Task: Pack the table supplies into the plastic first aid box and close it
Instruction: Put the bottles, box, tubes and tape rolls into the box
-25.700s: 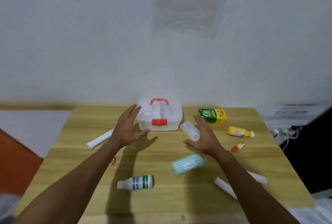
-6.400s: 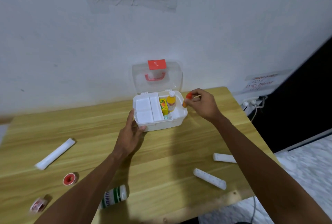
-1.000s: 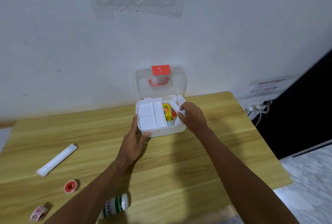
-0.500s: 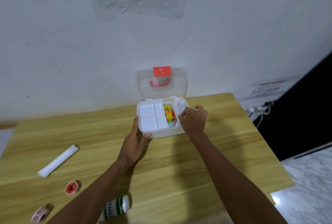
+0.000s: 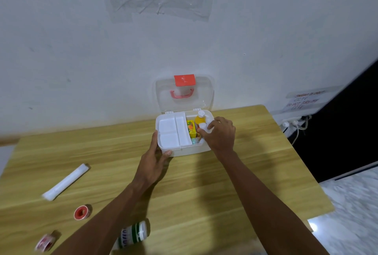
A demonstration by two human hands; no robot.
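The white plastic first aid box [image 5: 180, 150] stands open at the back of the wooden table [image 5: 204, 193], its clear lid [image 5: 202, 95] with red latch and handle upright against the wall. My left hand [image 5: 153, 162] grips the box's front left corner. My right hand [image 5: 221, 134] is over the right compartment, fingertips closed on a white packet [image 5: 203, 126] inside it. A yellow bottle [image 5: 199, 118] and a yellow-green carton [image 5: 191, 129] stand in that compartment. The white tray [image 5: 169, 129] fills the left side.
On the table's left lie a long white packet [image 5: 65, 182], a red tape roll [image 5: 82, 212] and a red-and-white roll [image 5: 45, 243]. A green-and-white bottle [image 5: 134, 234] lies under my left forearm. A power strip with cables [image 5: 294, 124] sits past the right edge.
My right hand brought white packets into the right compartment and now presses one down among the items. My left hand has stayed on the box's corner.
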